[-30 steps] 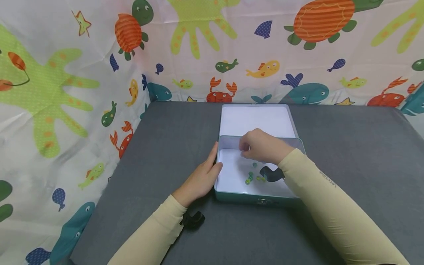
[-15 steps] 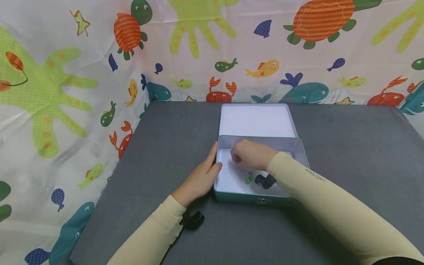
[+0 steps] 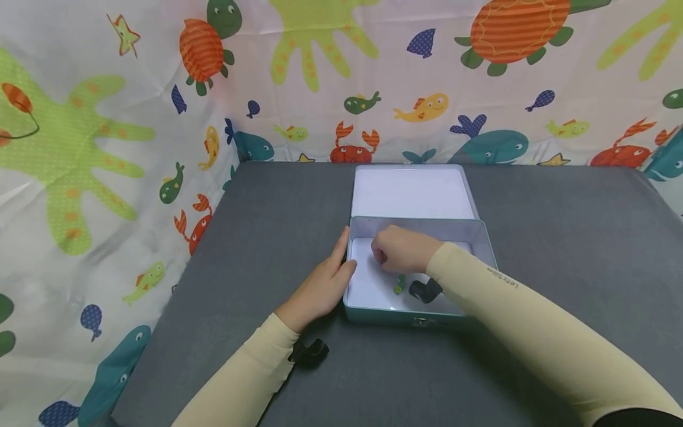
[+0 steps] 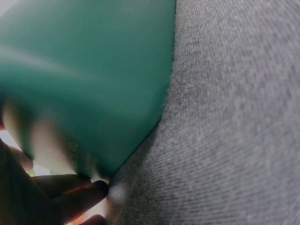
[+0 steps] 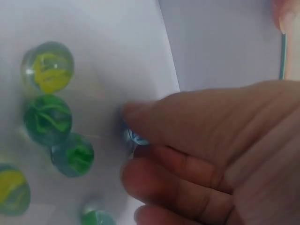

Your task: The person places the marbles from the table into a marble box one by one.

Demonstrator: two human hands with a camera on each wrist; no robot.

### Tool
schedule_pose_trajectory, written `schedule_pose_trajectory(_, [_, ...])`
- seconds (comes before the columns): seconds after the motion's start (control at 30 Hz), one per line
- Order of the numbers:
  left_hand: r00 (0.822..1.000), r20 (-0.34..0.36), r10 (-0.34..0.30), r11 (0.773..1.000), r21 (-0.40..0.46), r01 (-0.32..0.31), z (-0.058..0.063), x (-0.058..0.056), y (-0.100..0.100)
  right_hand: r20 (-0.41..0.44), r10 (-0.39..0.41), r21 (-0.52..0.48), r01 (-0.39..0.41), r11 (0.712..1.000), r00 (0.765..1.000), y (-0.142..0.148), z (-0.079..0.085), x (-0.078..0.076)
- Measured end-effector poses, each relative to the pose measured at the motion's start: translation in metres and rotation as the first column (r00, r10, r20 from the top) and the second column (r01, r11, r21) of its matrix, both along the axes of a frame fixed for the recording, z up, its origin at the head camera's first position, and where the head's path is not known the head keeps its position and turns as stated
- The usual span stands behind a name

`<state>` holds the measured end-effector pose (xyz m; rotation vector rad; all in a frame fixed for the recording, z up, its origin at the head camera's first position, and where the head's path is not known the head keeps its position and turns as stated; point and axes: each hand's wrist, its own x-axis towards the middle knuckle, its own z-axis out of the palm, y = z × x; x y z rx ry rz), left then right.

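Note:
A green metal box with a white inside lies with its lid folded back. My right hand is down inside it, toward the left wall. In the right wrist view, its thumb and fingers pinch a blue glass marble close over the white floor, the marble mostly covered. Beside that hand, several green and yellow marbles lie on the floor. My left hand rests along the box's left side with straight fingers, its thumb at the rim. The left wrist view shows those fingers against the green wall.
A grey cloth covers the table around the box. Behind and to the left hangs a curtain printed with sea animals. Dark wrist cameras sit under both wrists, the right one over the box floor.
My right hand has come down and to the left inside the box, onto the blue marble, then stayed almost still. My left hand has kept its place on the box's side.

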<state>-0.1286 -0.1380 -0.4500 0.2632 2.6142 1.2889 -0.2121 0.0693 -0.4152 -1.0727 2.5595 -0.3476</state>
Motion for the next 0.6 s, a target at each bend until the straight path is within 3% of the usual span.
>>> schedule_pose_trajectory(0.27, [1.0,-0.008,-0.004,1.0,-0.01,0.004,-0.002,0.0,0.001,0.029,-0.059,-0.009,0.06,0.998,0.998,0.006,0.004,-0.002])
schedule_pose_trajectory(0.6, [1.0,0.004,0.007,1.0,-0.004,-0.007,-0.001,0.0,0.001,-0.047,-0.146,-0.094,0.141,0.986,0.988,0.026,0.047,0.009])
